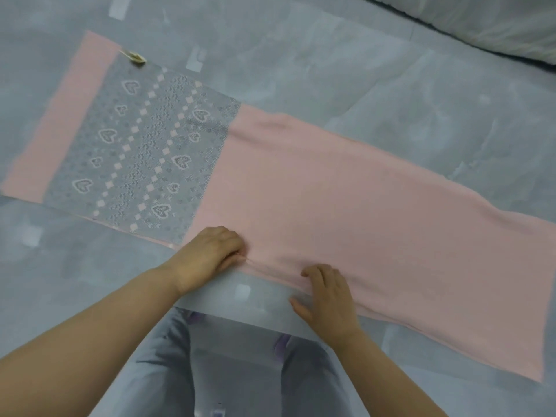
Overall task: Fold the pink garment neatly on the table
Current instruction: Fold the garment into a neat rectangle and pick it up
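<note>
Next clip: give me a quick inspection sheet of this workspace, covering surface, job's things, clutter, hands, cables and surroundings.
Surface: table under a grey, creased covering with pale taped patches.
Job's things: pink garment spread flat in a long strip; grey heart-patterned band toward its left end; small tan tag at the far edge.
Clutter: nothing seen.
Hands: left hand curled, gripping the near hem; right hand lying flat, fingers spread, on the near edge.
Cables: nothing seen.
Surroundings: pale bundle in clear plastic at the far right; the person's grey-clad legs below the table edge.
</note>
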The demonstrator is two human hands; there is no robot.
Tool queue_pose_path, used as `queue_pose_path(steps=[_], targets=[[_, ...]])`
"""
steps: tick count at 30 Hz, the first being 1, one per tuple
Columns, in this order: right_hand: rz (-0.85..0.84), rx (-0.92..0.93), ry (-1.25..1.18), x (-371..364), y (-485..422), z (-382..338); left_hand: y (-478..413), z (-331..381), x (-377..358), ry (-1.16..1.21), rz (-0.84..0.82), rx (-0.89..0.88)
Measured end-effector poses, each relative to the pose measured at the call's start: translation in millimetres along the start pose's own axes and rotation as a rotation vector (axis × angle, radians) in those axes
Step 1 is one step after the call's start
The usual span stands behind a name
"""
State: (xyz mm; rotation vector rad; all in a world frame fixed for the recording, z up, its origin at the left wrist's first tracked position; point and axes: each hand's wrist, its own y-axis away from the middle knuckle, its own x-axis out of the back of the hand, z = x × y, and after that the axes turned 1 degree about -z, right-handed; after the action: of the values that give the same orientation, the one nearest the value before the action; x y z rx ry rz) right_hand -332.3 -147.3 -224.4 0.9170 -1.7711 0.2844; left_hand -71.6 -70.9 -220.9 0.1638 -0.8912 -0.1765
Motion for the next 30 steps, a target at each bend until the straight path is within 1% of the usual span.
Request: queue_pose_path(steps=[3,6,9,11,13,15,16,18,20,21,22,24,26,28,30], targets=[[0.042,0.013,0.065,-8,-20,-18,5,0,2,0.002,0.03,-0.031],[0.025,-0.004,0.131,-9,-32,-27,10,-4,7,0.005,0.043,-0.076],[-0.06,0.012,0.146,-10,-25,-25,19,-8,7,-0.004,-0.038,-0.118],[-0.183,0.034,0.164,-8,-18,-26,27,-21,15,-0.039,-0.045,-0.087],[-0.255,0.036,0.145,-2,-18,-35,37,-46,34,-0.056,0.07,0.026],[-0.22,0.048,0.073,2,-31,-56,52,-81,62,-0.101,0.245,0.221],[-0.18,0.074,0.023,1,-44,-70,61,-100,76,-0.14,0.333,0.351],[-0.087,0.146,-0.045,-7,-77,-101,81,-137,105,-0.187,0.456,0.686],[-0.069,0.22,0.014,-24,-107,-135,102,-170,127,-0.114,0.482,1.01],[-0.099,0.241,0.081,-35,-118,-149,111,-184,133,-0.058,0.465,1.1],[-0.142,0.254,0.15,-45,-126,-162,116,-195,136,-0.014,0.435,1.125],[-0.214,0.267,0.262,-66,-133,-181,123,-207,135,0.026,0.347,1.077],[-0.245,0.249,0.307,-82,-131,-189,124,-209,130,0.034,0.308,1.052],[-0.259,0.232,0.328,-87,-127,-193,121,-205,130,0.033,0.353,1.112],[-0.259,0.241,0.353,-88,-125,-194,117,-204,135,0.05,0.412,1.227]])
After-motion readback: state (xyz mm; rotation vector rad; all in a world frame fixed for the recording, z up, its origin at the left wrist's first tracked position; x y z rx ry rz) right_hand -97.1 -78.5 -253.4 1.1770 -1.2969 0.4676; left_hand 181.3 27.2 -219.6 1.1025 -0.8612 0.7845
